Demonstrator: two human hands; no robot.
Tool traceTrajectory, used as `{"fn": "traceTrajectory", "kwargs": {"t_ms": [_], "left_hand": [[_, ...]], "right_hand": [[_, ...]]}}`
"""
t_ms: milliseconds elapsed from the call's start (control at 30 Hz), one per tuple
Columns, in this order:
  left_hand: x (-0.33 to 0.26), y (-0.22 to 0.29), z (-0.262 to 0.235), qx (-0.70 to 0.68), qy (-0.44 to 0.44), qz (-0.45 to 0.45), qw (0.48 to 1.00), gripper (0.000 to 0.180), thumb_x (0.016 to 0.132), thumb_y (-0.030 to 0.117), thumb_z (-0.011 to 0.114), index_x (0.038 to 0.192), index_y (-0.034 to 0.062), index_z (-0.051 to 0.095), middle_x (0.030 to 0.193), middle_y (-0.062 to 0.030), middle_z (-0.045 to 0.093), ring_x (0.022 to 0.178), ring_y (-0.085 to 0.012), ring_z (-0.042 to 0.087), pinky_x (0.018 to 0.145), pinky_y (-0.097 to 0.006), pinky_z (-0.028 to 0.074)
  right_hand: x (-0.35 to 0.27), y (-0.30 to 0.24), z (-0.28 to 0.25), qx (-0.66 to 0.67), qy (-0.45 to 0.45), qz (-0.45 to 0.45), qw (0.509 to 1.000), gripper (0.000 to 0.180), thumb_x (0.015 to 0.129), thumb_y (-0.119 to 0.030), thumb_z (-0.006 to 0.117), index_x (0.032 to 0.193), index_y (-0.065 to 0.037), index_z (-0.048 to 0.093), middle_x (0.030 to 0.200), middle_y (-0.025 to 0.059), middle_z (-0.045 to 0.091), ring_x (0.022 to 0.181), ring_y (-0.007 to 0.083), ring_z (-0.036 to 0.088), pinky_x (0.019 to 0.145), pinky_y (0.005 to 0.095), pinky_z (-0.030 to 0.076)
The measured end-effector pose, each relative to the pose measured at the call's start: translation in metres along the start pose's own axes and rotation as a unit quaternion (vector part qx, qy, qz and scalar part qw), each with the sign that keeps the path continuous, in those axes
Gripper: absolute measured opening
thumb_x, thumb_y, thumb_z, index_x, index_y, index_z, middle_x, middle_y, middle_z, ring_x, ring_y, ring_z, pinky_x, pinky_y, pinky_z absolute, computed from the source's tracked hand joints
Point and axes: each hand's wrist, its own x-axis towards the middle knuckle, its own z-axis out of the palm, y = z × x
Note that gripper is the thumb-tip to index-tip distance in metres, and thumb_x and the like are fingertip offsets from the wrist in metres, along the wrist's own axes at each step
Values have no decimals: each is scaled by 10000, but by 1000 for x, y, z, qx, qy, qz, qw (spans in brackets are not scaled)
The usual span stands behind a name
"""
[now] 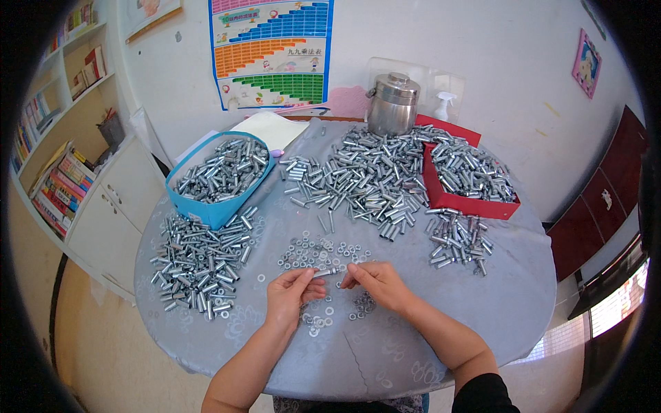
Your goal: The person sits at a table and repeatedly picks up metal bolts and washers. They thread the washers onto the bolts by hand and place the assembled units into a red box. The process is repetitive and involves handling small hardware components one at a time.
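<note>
Between thumb and fingers, my left hand [288, 294] grips a silver sleeve anchor bolt [326, 272], held nearly level above the table. My right hand [379, 283] is pinched at the bolt's right end; whatever sits between those fingertips is too small to make out. Just beyond both hands lies a scatter of nuts and washers [296, 256]. More loose washers [318, 321] lie below the hands, and a small group of nuts [363, 303] is partly hidden by my right hand.
A blue box [219, 215] of metal anchors stands at the left, a loose anchor pile [200, 258] before it. Another big heap [375, 182] spreads across the back. At the right is a red box [468, 204] of anchors. A steel canister [394, 107] stands behind.
</note>
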Motion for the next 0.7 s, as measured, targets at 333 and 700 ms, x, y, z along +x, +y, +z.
{"fn": "traceTrajectory", "kwargs": {"t_ms": [333,700], "left_hand": [[-3,0,6,44,-18,28,998,153,842,78,561,926,-45,593,788,-146,625,655,-199,630,593,-282,538],[-4,1,7,53,-54,54,996,240,880,165,511,1066,15,538,811,-149,615,666,-196,614,583,-313,537]], "right_hand": [[-1,-7,5,-63,75,-89,991,221,867,-167,527,1001,-6,597,904,77,619,793,148,577,713,265,455],[4,-9,-49,-289,238,-108,921,249,758,-171,618,973,-45,602,908,136,620,843,283,591,724,357,468]]}}
